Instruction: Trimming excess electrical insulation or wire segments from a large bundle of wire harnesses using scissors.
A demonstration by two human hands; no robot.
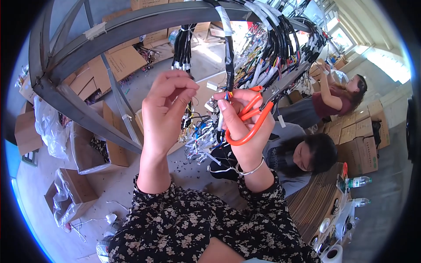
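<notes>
My right hand is closed around a pair of scissors with orange handles, their loops about the fingers. Its thumb and forefinger also pinch a black-wrapped wire harness that hangs from the metal frame, where coloured wires come out of the wrap. Below that grip dangle loose wire ends with white and blue connectors. Beside the harness, my left hand is raised with curled fingers, thumb tip close to the forefinger tip. Whatever lies between them, if anything, is too small to make out.
A grey metal frame arches overhead, with thick bundles of harnesses hanging on the right. One person bends close on my right; another stands farther back. Open cardboard boxes stand left, flattened cardboard lower right.
</notes>
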